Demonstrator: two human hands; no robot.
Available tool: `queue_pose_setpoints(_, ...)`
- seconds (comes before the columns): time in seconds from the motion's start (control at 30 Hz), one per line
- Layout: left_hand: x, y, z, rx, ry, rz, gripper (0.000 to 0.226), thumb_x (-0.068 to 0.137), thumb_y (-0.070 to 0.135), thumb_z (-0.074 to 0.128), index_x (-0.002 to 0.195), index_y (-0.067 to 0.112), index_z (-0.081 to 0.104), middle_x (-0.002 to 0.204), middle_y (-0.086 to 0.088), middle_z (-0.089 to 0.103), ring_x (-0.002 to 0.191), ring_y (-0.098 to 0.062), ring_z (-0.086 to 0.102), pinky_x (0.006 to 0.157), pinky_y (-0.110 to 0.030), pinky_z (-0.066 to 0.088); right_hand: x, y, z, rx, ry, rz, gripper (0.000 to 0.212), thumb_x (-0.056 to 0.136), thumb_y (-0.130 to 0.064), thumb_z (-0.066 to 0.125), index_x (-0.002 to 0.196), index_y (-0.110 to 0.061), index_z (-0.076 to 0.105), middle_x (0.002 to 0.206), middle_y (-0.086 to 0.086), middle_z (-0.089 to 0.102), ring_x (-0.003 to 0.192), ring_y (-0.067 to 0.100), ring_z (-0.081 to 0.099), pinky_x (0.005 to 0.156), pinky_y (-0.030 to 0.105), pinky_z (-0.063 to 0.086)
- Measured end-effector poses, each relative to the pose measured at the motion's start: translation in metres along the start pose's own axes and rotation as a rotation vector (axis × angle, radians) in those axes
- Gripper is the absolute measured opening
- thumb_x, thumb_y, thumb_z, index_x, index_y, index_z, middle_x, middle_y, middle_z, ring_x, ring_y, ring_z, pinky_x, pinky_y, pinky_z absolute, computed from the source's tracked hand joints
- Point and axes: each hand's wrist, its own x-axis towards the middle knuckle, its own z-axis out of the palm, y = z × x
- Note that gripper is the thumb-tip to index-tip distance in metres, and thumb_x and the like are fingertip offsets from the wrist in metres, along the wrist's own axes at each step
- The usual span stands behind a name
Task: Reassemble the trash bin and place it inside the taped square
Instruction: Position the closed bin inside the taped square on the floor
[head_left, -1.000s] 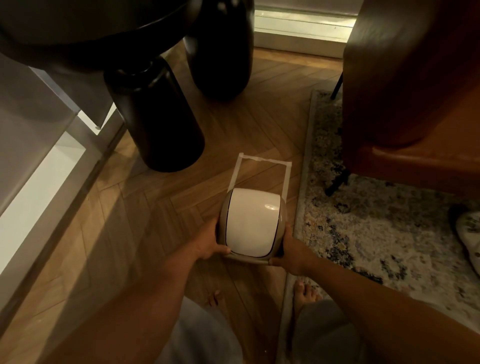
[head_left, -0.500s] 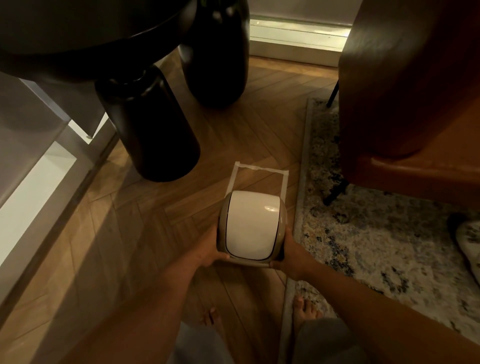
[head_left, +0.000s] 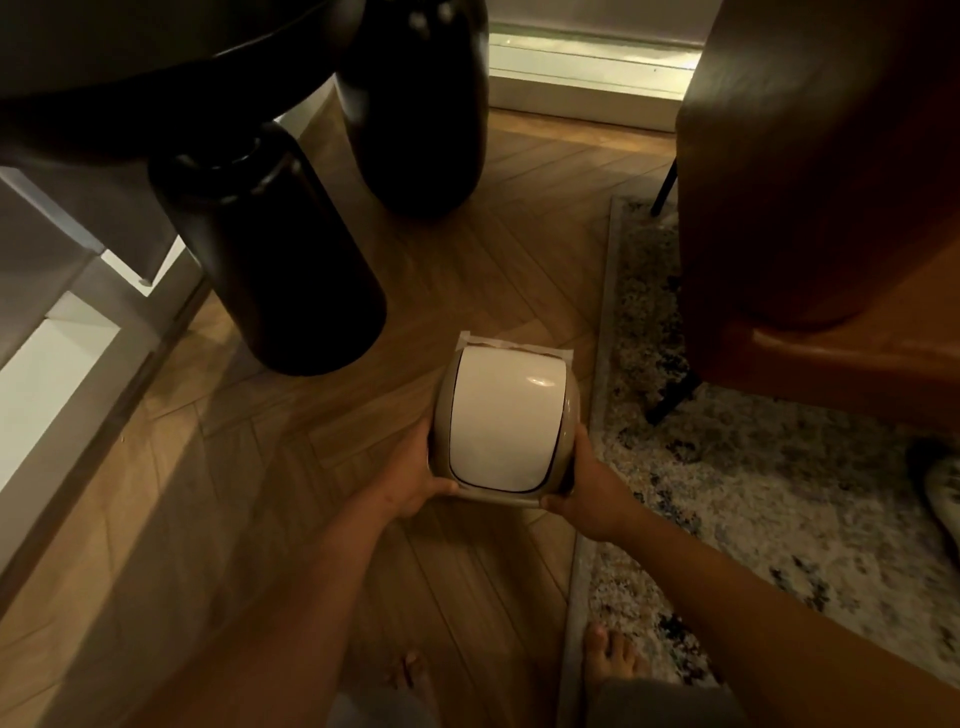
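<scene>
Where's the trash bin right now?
Centre of the head view: the trash bin is held between left hand and right hand, over the taped square, beside the rug.

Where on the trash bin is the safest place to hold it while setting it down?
By the beige body of the trash bin, low on its two flanks, one palm from each side, as the left hand and right hand do. The white swing lid covers the top and probably tips if pressed.

I see a bin with beige shell and white lid, white tape, brown herringbone floor, speckled grey-blue rug, black table legs, brown-orange chair.
</scene>
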Motion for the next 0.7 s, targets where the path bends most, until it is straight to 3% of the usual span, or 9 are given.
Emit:
queue_pose_setpoints(0.07, 0.004, -0.001, 0.001, -0.015, 0.003, -0.005, 0.111, 0.071, 0.009, 0.085, 0.156, 0.019, 0.014, 0.158, -0.002, 0.031, 0.146, -0.020, 0.027, 0.111, -0.026, 0.025, 0.004, 0.002, 0.000, 0.020, 0.004, -0.015, 0.121, 0.075, -0.018, 0.082, 0.154, -0.035, -0.008, 0.147, 0.003, 0.049, 0.129, 0.027, 0.053, 0.095, 0.034, 0.047)
queue_pose_setpoints(0.17, 0.010, -0.005, 0.003, 0.003, 0.024, -0.025, 0.109, 0.072, 0.015, 0.085, 0.155, 0.022, 0.016, 0.159, -0.003, 0.030, 0.147, -0.022, 0.027, 0.114, -0.035, 0.028, 0.008, 0.005, 0.002, 0.060, 0.015, -0.017, 0.117, 0.076, -0.016, 0.080, 0.155, -0.038, -0.003, 0.148, 0.000, 0.048, 0.133, 0.023, 0.049, 0.100, 0.037, 0.047)
queue_pose_setpoints(0.3, 0.023, -0.009, 0.004, -0.012, 0.028, -0.035, 0.104, 0.075, 0.016, 0.082, 0.155, 0.025, 0.017, 0.159, -0.003, 0.031, 0.147, -0.025, 0.027, 0.115, -0.041, 0.029, 0.018, 0.013, 0.000, 0.132, -0.001, -0.007, 0.113, 0.081, -0.011, 0.077, 0.155, -0.036, -0.004, 0.149, -0.003, 0.045, 0.135, 0.018, 0.046, 0.098, 0.022, 0.040)
queue_pose_setpoints(0.37, 0.030, -0.010, 0.004, -0.016, 0.025, -0.035, 0.102, 0.076, 0.016, 0.081, 0.155, 0.026, 0.016, 0.159, -0.004, 0.031, 0.147, -0.025, 0.028, 0.115, -0.043, 0.029, 0.022, 0.016, 0.000, 0.144, -0.016, 0.000, 0.111, 0.086, -0.013, 0.074, 0.156, -0.036, -0.010, 0.153, -0.003, 0.041, 0.136, 0.019, 0.044, 0.099, 0.022, 0.040)
queue_pose_setpoints(0.5, 0.044, -0.013, 0.004, 0.003, 0.034, -0.046, 0.096, 0.080, 0.017, 0.078, 0.155, 0.025, 0.020, 0.157, -0.003, 0.035, 0.145, -0.025, 0.031, 0.114, -0.039, 0.029, 0.031, 0.019, 0.002, 0.179, -0.013, 0.014, 0.106, 0.090, -0.009, 0.068, 0.156, -0.032, -0.013, 0.157, -0.005, 0.033, 0.141, 0.016, 0.036, 0.100, 0.012, 0.032)
queue_pose_setpoints(0.6, 0.053, -0.013, 0.008, 0.012, 0.059, -0.035, 0.090, 0.080, 0.018, 0.078, 0.153, 0.023, 0.025, 0.153, -0.004, 0.041, 0.142, -0.025, 0.036, 0.106, -0.027, 0.029, 0.040, 0.021, 0.001, 0.167, 0.061, 0.050, 0.101, 0.092, -0.009, 0.066, 0.157, -0.036, -0.006, 0.153, -0.006, 0.040, 0.137, 0.011, 0.038, 0.099, 0.018, 0.035)
queue_pose_setpoints(0.7, 0.066, -0.008, 0.009, 0.018, 0.061, -0.063, 0.088, 0.082, 0.021, 0.077, 0.153, 0.023, 0.026, 0.152, -0.005, 0.042, 0.141, -0.026, 0.038, 0.108, -0.031, 0.031, 0.050, 0.020, -0.005, 0.141, 0.122, 0.051, 0.093, 0.093, -0.008, 0.064, 0.157, -0.039, 0.003, 0.143, -0.006, 0.050, 0.129, 0.009, 0.046, 0.093, 0.016, 0.038)
